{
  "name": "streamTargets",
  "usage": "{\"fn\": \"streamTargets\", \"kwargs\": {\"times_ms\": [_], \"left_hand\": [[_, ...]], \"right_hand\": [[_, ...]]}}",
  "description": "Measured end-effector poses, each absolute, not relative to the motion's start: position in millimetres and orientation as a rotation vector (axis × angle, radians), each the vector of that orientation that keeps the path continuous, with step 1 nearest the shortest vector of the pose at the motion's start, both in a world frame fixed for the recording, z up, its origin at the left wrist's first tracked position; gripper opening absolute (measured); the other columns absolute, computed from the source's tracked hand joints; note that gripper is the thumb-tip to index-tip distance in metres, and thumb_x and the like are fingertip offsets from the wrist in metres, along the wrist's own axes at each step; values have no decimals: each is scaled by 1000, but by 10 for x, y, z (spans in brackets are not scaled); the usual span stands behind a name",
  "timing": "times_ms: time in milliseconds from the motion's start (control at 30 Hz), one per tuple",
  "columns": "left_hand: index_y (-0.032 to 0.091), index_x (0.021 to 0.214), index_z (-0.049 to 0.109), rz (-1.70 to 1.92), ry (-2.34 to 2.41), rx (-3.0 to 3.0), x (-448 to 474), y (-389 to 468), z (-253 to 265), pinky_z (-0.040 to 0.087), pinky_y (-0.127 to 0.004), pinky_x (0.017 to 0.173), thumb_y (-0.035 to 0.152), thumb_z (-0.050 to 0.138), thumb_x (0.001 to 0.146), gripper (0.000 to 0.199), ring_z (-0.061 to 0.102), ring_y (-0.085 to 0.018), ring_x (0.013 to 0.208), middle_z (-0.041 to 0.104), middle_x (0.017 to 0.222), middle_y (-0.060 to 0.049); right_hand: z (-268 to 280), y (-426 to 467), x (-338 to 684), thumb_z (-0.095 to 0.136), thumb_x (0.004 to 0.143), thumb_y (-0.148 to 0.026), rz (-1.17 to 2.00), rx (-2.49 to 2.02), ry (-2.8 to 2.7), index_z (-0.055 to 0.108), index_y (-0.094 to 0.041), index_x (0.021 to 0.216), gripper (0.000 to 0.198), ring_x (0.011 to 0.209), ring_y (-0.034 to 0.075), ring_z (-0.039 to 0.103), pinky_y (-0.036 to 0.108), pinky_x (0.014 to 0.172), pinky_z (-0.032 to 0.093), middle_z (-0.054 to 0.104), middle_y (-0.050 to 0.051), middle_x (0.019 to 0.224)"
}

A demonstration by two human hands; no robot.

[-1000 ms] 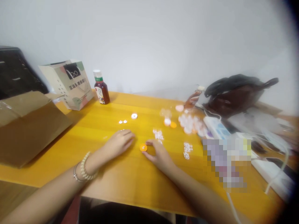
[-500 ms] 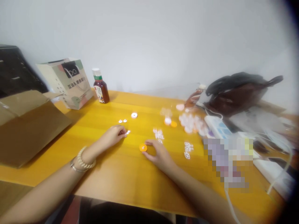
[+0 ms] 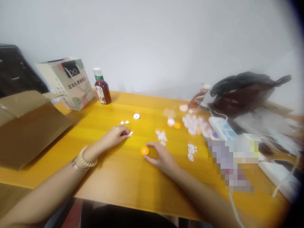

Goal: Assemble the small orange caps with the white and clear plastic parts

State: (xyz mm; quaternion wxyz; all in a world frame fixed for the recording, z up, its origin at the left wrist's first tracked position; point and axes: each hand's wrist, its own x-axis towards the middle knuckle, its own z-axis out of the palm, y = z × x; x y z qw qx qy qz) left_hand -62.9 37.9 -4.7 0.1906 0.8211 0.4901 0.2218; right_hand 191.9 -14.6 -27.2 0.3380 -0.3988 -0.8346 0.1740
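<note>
My left hand (image 3: pixel 118 135), with beads and a bangle on its wrist, rests on the table with fingertips pinched at a small white piece (image 3: pixel 130 133). Whether that piece is one or two is too small to tell. Between the thumb and forefinger of my right hand (image 3: pixel 161 156) is an orange disc (image 3: pixel 144 151) with a small pale centre, low at the table top. Beyond my left hand lie two small white pieces (image 3: pixel 124 122) and a white round disc (image 3: pixel 136 116). White cut-out pieces (image 3: pixel 161 136) lie past my right hand, and more white cut-outs (image 3: pixel 191 152) to its right.
A cardboard box (image 3: pixel 30 129), a paper bag (image 3: pixel 73 82) and a dark red bottle (image 3: pixel 102 90) stand left. Pale round pieces (image 3: pixel 196 124) cluster right, near another orange disc (image 3: pixel 177 125). A dark bag (image 3: pixel 244 95), a white power strip (image 3: pixel 220 128) and cables crowd the right side.
The view has shifted slightly. Both hands keep nearly the same place and hold; the orange disc sits a touch further left.
</note>
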Motion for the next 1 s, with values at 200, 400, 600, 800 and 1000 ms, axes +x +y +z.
{"fn": "streamTargets", "kwargs": {"times_ms": [200,400,600,800,1000], "left_hand": [[17,83,63,579,1376,2342,-611,419,-50,43,-24,67,25,55,79,11,59,-14,70,66,80,-3],[18,76,64,472,1418,2551,-597,384,1,39,-23,62,24,49,82,17,58,-14,67,66,78,-4],[14,69,59,279,1550,2756,-528,303,34,37,-23,55,20,43,84,22,53,-13,57,59,68,-5],[11,77,56,114,1572,2928,-482,266,11,41,-26,58,14,38,86,21,53,-14,57,57,72,-8],[11,74,56,212,1610,2828,-476,273,7,42,-26,59,15,41,84,19,53,-15,59,57,69,-7]], "right_hand": [[-273,-143,1913,64,71,-25,472,-1029,-2179,51,-22,105,36,93,22,61,37,83,49,64,6,98],[-284,-139,1916,64,71,-25,471,-1027,-2170,51,-22,105,36,93,21,61,37,82,49,64,6,97],[-284,-137,1918,63,72,-25,475,-1026,-2178,51,-21,105,36,92,21,61,36,82,49,64,6,97],[-274,-143,1914,62,72,-24,483,-1037,-2183,51,-21,105,34,93,21,61,36,83,48,64,6,97],[-291,-132,1915,63,72,-26,494,-1037,-2184,50,-21,106,36,95,21,60,37,83,48,64,7,99]]}}
